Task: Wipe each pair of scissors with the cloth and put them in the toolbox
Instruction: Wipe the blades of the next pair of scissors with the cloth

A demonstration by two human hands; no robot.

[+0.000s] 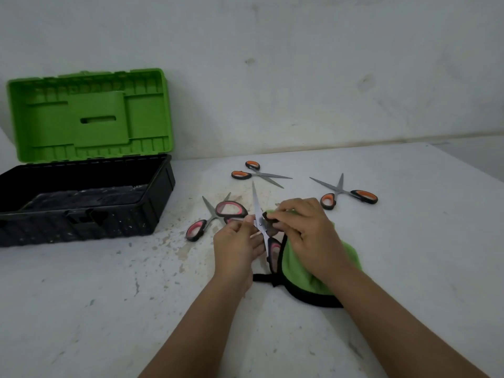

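Note:
I hold a pair of pink-handled scissors (256,203) over the table, one blade pointing up and away. My left hand (237,249) pinches them near the pivot. My right hand (308,233) grips the green cloth (297,271) with black trim and pinches it against the scissors' upper handle. A second pink-handled pair (215,214) lies open just left of my hands. Two orange-handled pairs lie open farther back, one in the middle (261,174) and one on the right (345,190). The toolbox (161,192) stands at the left, its black base open and its green lid (90,115) upright.
The white table (109,296) is stained and speckled, and it ends at a wall behind. Its right edge runs diagonally at the far right. The lower part of the cloth lies on the table under my right wrist.

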